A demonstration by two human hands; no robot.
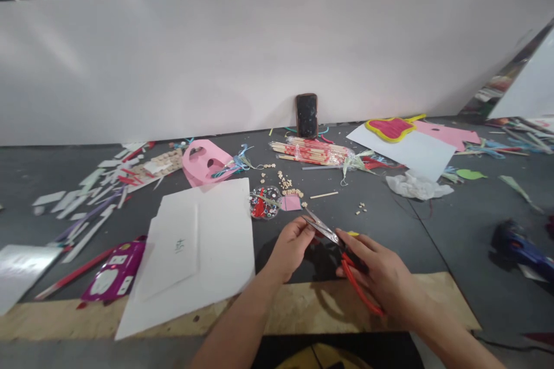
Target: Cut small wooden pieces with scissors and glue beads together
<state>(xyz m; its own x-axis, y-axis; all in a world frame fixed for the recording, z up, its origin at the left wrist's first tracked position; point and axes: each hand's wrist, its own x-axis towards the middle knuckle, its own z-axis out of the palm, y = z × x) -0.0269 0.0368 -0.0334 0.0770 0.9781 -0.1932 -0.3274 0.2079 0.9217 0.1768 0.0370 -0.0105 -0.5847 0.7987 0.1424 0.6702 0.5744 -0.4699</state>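
Scissors with red handles [355, 285] are in my right hand [385, 271], their metal blades parted and pointing up and left. My left hand [292, 248] is closed in a pinch at the blade tips; whatever its fingertips hold is too small to make out. Just beyond the blades lie small pale wooden pieces [291, 187], some grouped in a row. Beside them are a pink paper square [291, 202] and a clear round dish [265, 203] with red, black and white bits.
White sheets [216, 230] and a purple box [115, 271] lie left. Behind are a pink paper mask [205, 161], bagged sticks [311, 151] and a phone [307, 115] against a white panel [216, 57]. Crumpled tissue [418, 185] and a blue tool [526, 251] are right.
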